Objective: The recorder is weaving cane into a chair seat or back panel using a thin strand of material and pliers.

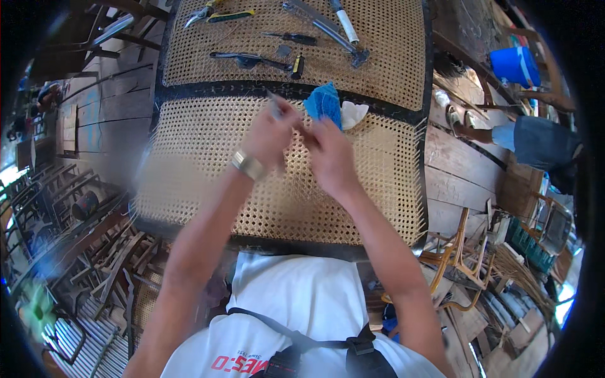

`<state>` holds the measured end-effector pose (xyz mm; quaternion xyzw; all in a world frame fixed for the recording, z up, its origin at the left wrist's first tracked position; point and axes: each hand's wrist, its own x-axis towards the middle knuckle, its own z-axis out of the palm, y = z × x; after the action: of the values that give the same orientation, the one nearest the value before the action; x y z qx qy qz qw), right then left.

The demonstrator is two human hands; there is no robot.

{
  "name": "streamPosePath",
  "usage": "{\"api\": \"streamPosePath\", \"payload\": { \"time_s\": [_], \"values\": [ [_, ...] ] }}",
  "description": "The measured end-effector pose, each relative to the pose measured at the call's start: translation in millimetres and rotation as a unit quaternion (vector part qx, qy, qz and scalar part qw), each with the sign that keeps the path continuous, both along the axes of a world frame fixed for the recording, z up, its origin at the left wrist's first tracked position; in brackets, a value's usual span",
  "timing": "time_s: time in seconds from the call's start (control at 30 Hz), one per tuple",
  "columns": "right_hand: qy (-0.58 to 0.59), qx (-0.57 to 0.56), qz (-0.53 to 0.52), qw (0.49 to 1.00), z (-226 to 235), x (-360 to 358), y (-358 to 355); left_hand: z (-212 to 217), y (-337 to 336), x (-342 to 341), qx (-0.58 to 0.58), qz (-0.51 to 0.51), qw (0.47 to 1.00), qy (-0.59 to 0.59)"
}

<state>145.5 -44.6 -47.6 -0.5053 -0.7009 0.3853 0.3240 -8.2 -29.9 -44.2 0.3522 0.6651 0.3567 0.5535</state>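
My left hand (272, 132), with a watch on its wrist, is closed around a slim grey thing with a pointed tip, blurred by motion. Beside it, my right hand (332, 154) has its fingers bent together, almost meeting the left fingertips; whatever they may pinch is too small to make out. Both hands are over the woven cane panel (208, 145), just on my side of its dark wooden crossbar (220, 90). A crumpled blue cloth (323, 101) and a white wad (354, 115) lie just beyond my right hand.
On the far cane section lie yellow-handled pliers (230, 16), a screwdriver (296, 39), a hammer (337, 41) and a black-and-yellow cutter (297, 67). Chair frames (107, 264) crowd the left. At right are a blue bucket (515, 67) and another person (542, 142).
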Motion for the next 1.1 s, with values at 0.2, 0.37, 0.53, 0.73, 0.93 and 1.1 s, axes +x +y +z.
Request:
{"api": "streamPosePath", "payload": {
  "time_s": [0.2,0.37,0.53,0.73,0.93,1.1],
  "values": [
    [-0.156,0.066,-0.011,0.986,-41.3,-121.8,99.1,-51.0,101.2,-118.6,-0.026,0.091,0.989,-0.11],
    [-0.228,0.127,0.052,0.964,-3.8,-30.1,60.2,-68.7,92.0,-124.4,-0.095,0.059,0.991,-0.071],
    [-0.294,0.115,0.059,0.947,-25.7,12.8,57.6,-76.6,88.1,-137.3,-0.123,0.021,0.987,-0.101],
    [-0.154,0.084,-0.077,0.981,-36.5,42.1,138.8,-68.6,87.0,-141.4,-0.152,-0.006,0.981,-0.119],
    [-0.358,0.262,-0.095,0.891,-7.2,56.0,128.7,-73.2,82.0,-134.3,-0.111,0.008,0.986,-0.126],
    [-0.038,-0.184,0.076,0.979,18.4,31.6,24.1,-52.6,75.1,-141.1,-0.037,0.033,0.992,-0.12]
  ]
}}
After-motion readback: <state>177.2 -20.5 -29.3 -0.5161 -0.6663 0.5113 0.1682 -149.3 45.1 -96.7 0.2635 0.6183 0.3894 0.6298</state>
